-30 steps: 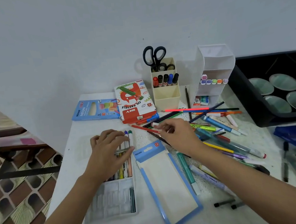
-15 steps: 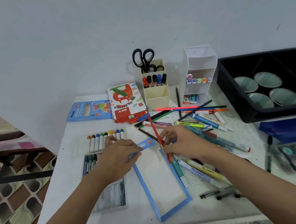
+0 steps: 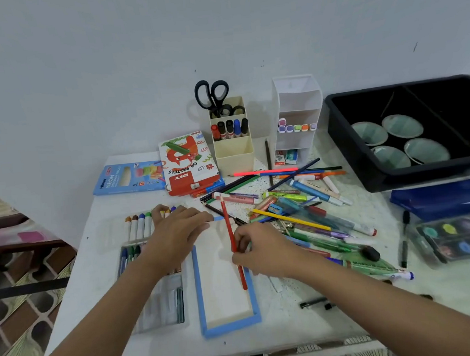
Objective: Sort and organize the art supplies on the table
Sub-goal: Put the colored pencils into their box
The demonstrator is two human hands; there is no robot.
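Red pencil [image 3: 227,221] came nearer, over the blue-rimmed box [image 3: 230,323].
Right hand [image 3: 264,254] pinched it; left hand [image 3: 176,235] lay flat on the box's far end.

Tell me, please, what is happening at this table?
A person is sorting art supplies. The right hand pinches a red pencil over the open blue-edged box. The left hand lies flat at the box's far end, partly over a tray of crayons. A heap of pens and pencils lies loose to the right.
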